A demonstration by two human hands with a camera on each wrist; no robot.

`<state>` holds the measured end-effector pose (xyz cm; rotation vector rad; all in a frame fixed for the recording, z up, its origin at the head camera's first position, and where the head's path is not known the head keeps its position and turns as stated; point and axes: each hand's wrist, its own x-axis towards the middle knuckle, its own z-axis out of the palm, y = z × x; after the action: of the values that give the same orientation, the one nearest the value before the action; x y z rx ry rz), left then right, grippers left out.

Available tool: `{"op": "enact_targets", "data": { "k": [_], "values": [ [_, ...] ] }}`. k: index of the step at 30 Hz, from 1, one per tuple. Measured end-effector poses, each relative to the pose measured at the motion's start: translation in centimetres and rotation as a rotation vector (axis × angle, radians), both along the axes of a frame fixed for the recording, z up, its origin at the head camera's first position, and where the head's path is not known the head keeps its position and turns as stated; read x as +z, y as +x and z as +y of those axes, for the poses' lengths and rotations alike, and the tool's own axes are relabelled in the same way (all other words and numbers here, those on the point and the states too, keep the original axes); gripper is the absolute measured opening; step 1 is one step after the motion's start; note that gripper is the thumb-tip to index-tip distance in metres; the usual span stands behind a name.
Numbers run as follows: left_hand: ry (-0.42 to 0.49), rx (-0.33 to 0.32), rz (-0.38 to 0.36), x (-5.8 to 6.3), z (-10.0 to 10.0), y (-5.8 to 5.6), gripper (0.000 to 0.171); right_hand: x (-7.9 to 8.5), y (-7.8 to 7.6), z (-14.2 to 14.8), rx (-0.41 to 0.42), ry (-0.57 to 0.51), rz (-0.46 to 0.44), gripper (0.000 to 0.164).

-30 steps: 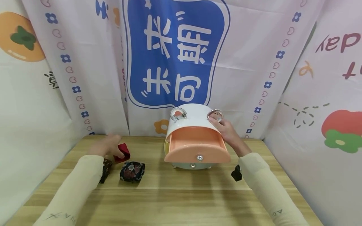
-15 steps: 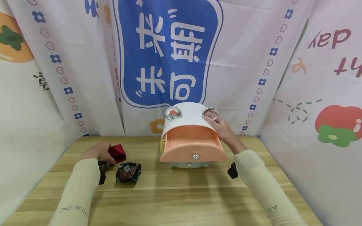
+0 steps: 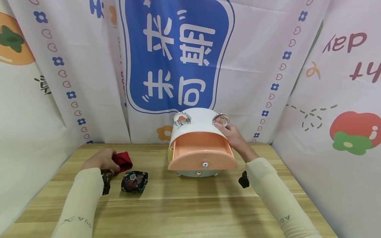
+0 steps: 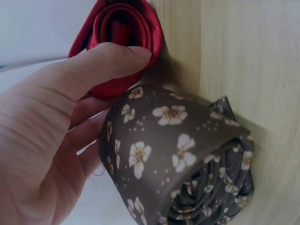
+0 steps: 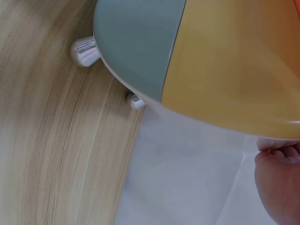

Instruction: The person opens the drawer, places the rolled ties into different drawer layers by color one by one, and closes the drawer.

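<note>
In the left wrist view, my left hand (image 4: pixel 61 122) pinches a red rolled necktie (image 4: pixel 112 84), thumb over its coiled end and fingers behind. A brown flowered rolled necktie (image 4: pixel 159 150) lies right beside that hand. To its right on the table sits a navy flowered rolled necktie (image 3: pixel 134 181). My right hand (image 3: pixel 235 136) grips the side of a small white chest of drawers (image 3: pixel 200 120), thumb by the right silver ear. The chest's orange top drawer (image 3: pixel 202 160) is pulled out, and its visible inside is bare. Some right fingertips are hidden.
Wood-grain table (image 3: pixel 166 211) lies under everything. A small black object (image 3: pixel 244 180), its kind unclear, is beside the right sleeve. Printed cloth (image 3: pixel 253 49) hangs behind the table, and pale cloth walls stand at both sides.
My left hand has come down at the red necktie and taken hold of it. The right hand stays on the chest. The head view has shifted slightly.
</note>
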<state>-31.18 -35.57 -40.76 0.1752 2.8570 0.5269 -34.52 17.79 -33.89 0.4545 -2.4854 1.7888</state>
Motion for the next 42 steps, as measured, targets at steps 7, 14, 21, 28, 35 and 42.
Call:
{"op": "enact_targets", "data": {
  "k": [7, 14, 21, 28, 35, 42],
  "values": [
    [-0.015, 0.000, 0.046, 0.3, 0.3, -0.1, 0.047, 0.0, 0.1, 0.0, 0.004, -0.008, -0.009, 0.057],
    [0.001, 0.000, 0.052, 0.9, 0.7, -0.3, 0.054, 0.1, 0.2, 0.0, 0.012, 0.002, 0.000, 0.056],
    [0.012, -0.028, 0.064, 2.5, 1.1, -0.2, 0.057, 0.2, 0.2, 0.0, 0.014, 0.009, 0.003, 0.056],
    [0.025, -0.079, 0.115, 4.5, 1.5, -0.2, 0.043, 0.0, 0.2, -0.1, 0.019, -0.010, -0.003, 0.055],
    [0.026, -0.103, 0.100, 6.9, 2.3, 0.3, 0.054, 0.1, 0.2, -0.1, 0.026, -0.003, 0.000, 0.057],
    [0.036, -0.154, 0.136, 9.1, 3.5, 1.5, 0.051, -0.1, 0.1, 0.1, 0.022, 0.006, -0.001, 0.058]
  ]
}}
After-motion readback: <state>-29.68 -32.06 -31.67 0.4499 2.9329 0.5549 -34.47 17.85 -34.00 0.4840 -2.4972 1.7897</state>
